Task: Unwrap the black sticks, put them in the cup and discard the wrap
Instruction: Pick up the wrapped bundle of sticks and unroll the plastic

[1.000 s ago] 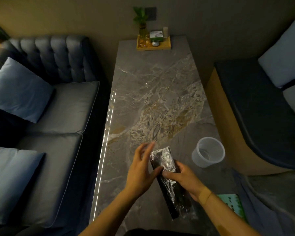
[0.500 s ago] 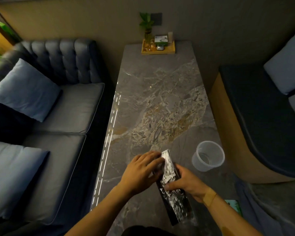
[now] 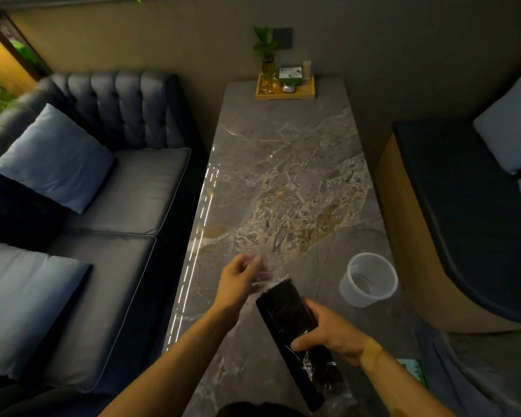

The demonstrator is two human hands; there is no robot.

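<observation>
The right hand (image 3: 333,334) is gripping the black sticks (image 3: 286,310); the left hand (image 3: 238,279) is pinching clear wrap (image 3: 266,270) at their far end. The cup (image 3: 369,279) is sitting at two o'clock.

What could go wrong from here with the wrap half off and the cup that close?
1. The left hand pulls the clear wrap off the far end while the right hand grips only the middle of the black sticks; the bared ends could fan out or slip onto the table.
2. The empty cup looks light and stands near the table's right edge; a swinging bundle could knock it off.
</observation>
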